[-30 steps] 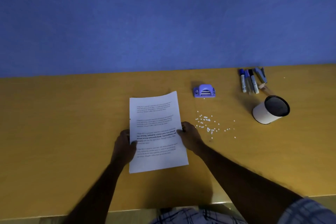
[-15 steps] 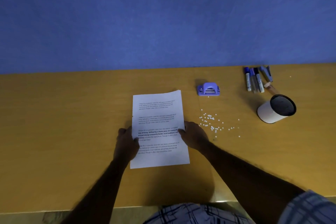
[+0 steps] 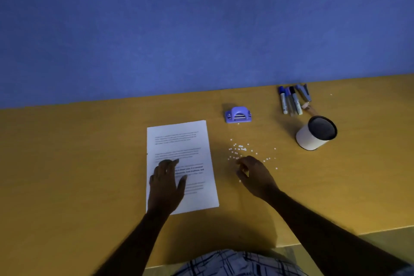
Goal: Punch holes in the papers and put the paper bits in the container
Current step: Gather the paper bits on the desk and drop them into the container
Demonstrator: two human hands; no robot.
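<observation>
Judging punching complete, I press my left hand (image 3: 167,184) flat on the papers (image 3: 179,141) while my right hand (image 3: 255,175) curls over scattered paper bits (image 3: 240,148), grip unclear; the container (image 3: 307,139) awaits them.

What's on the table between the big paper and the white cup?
Between the paper and the cup, the head view shows scattered white paper bits, with the right hand at their near edge.

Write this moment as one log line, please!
left hand: flat on paper | right hand: curled over paper bits | container: untouched
</observation>
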